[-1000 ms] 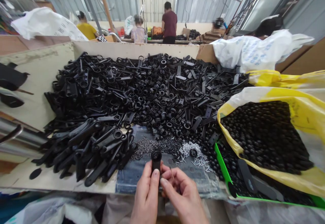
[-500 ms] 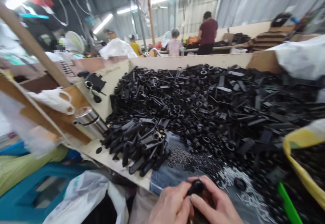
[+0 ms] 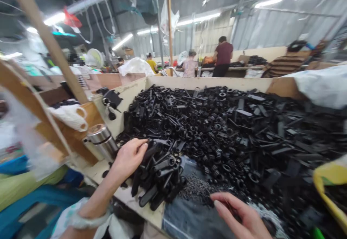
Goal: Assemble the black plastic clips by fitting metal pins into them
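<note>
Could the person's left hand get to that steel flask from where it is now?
Probably yes. The left hand lies on the heap of black plastic parts, close beside the steel flask, and nothing appears to stand between them. It would only need to move sideways off the heap.

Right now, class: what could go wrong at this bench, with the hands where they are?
The left hand rests on black plastic handles heaped near the board's front edge, so some could slide off. The right hand is close to the tiny dark pieces on the denim, and might scatter them among the larger black parts.
</note>
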`<act>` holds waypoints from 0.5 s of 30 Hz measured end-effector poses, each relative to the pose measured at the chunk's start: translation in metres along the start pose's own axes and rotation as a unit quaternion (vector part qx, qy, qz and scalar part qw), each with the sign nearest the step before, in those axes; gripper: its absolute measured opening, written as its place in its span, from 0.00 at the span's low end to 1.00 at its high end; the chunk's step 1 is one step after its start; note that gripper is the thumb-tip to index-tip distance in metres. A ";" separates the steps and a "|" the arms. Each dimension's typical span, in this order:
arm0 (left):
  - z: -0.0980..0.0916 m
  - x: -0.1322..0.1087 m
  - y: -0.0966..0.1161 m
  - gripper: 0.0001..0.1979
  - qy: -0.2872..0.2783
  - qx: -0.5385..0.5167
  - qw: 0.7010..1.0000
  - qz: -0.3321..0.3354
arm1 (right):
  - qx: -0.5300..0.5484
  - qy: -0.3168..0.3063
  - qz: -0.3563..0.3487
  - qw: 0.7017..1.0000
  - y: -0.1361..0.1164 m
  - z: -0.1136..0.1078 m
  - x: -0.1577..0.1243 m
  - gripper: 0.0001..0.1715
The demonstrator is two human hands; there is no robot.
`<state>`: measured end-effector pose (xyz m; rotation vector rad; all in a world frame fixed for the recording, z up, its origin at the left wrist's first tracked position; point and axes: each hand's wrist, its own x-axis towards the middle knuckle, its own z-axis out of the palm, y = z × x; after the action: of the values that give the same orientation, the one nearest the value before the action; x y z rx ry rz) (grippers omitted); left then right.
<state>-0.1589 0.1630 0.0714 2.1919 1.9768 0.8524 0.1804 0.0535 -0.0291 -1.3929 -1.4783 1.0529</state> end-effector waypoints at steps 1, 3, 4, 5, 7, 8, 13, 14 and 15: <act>0.003 -0.001 -0.001 0.20 0.000 0.001 1.000 -0.001 | -0.019 0.006 -0.012 1.000 -0.002 -0.001 0.007 0.22; 0.005 -0.002 -0.003 0.22 0.002 0.003 1.000 -0.003 | -0.060 0.019 -0.039 0.997 -0.010 -0.004 0.027 0.24; 0.006 -0.002 -0.005 0.22 0.001 0.003 1.000 -0.004 | -0.084 0.027 -0.055 0.995 -0.015 -0.006 0.040 0.24; 0.005 -0.002 -0.006 0.22 0.000 0.001 1.000 -0.005 | -0.111 0.039 -0.074 0.990 -0.020 -0.009 0.055 0.23; 0.003 -0.003 -0.010 0.22 0.002 0.002 1.000 -0.010 | -0.165 0.050 -0.101 0.980 -0.032 -0.014 0.088 0.21; 0.002 -0.004 -0.012 0.22 0.012 0.002 1.000 -0.014 | -0.182 0.054 -0.107 0.976 -0.037 -0.015 0.105 0.19; -0.005 -0.023 -0.010 0.19 0.092 -0.048 0.995 0.009 | -0.288 0.018 -0.125 0.949 -0.057 -0.004 0.168 0.10; -0.004 -0.030 -0.007 0.18 0.101 -0.068 0.992 0.017 | -0.309 -0.005 -0.131 0.942 -0.059 0.003 0.175 0.09; -0.003 -0.037 -0.003 0.16 0.106 -0.088 0.990 0.022 | -0.328 -0.032 -0.137 0.934 -0.061 0.011 0.180 0.09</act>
<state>-0.1636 0.1281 0.0593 2.1288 1.8607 1.2628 0.1438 0.2308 0.0301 -1.5288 -2.1202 0.4338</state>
